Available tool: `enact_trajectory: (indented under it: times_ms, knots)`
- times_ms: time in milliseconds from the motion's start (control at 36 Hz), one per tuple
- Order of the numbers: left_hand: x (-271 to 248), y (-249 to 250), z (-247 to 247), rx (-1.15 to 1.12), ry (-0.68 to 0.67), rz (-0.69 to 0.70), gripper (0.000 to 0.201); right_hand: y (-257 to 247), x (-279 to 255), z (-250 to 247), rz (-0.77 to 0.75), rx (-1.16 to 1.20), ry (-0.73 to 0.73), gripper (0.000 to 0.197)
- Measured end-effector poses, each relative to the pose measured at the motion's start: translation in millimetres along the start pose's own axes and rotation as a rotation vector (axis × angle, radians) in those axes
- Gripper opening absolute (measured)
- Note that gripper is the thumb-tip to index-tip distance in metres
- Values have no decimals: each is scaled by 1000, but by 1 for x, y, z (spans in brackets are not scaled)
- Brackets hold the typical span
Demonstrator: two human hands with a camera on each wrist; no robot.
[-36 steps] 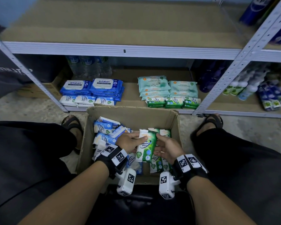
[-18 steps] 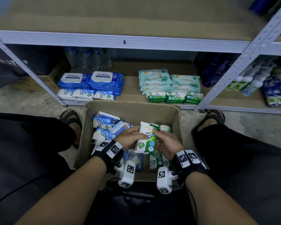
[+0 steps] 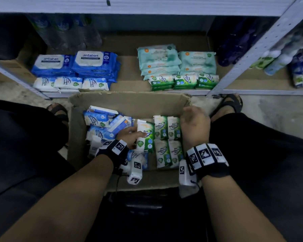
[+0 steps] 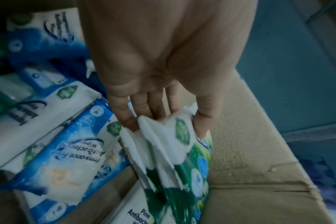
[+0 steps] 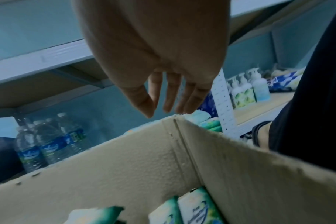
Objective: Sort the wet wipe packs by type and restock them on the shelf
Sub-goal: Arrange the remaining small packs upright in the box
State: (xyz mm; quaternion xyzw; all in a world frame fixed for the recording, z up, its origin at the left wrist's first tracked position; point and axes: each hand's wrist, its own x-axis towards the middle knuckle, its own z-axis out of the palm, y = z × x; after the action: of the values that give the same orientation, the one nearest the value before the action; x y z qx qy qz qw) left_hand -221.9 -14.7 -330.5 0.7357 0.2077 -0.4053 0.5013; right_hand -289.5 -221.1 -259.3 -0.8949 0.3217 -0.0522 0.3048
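I see a plain tan cardboard box (image 3: 129, 103) holding blue-and-white packs (image 3: 96, 119) and green-and-white pine packs (image 3: 166, 130), while black wristbands (image 3: 206, 159) carry black-and-white square-patterned markers, and pale teal packs (image 3: 157, 56) sit shelved.

"antabax" reads on the white lid labels of two blue packs (image 3: 55, 64) at the shelf's (image 3: 128, 86) left end; smaller print under the name too blurred to read. Mint packs (image 3: 158, 57) further right: print not legible. In the cardboard box (image 3: 129, 102), green pack (image 3: 145, 137) gripped by the left hand (image 3: 128, 138): "Pine" clear, next line partly covered, "...bacteri...". Green packs along the box's right wall (image 3: 160, 128): "Pine Antibacterial Wipes". Left wrist view: blue pack (image 4: 67, 154) at the box's left side reads "Fragrance Free Antibacterial Wipes", upside down; a green pack (image 4: 140, 212) below shows "Pine Antibacte...". Square black-and-white code tags on both wristbands (image 3: 204, 155), no readable txt.
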Motion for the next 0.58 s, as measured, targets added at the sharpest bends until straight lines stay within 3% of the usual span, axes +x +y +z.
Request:
enact_trajectory:
  times_ms: [56,139,222,361,444,500,583]
  knots:
    - [12,1,6,-14,18,-11,51,7,7,-3,-19,-34,115,39]
    - [31,9,15,17,21,27,39,18,14,1,78,-69,14,58]
    - [56,9,22,53,53,74,45,21,19,6,171,-143,-97,51]
    - [103,-4,32,122,76,81,57,20,21,3,206,-198,-143,43]
    - [119,-15,33,198,146,100,43,23,24,2,228,-165,-150,42]
    - [117,-14,34,252,115,75,38,25,25,4,229,-167,-146,43]
    - [122,-12,36,324,49,84,56,27,26,5,231,-173,-137,44]
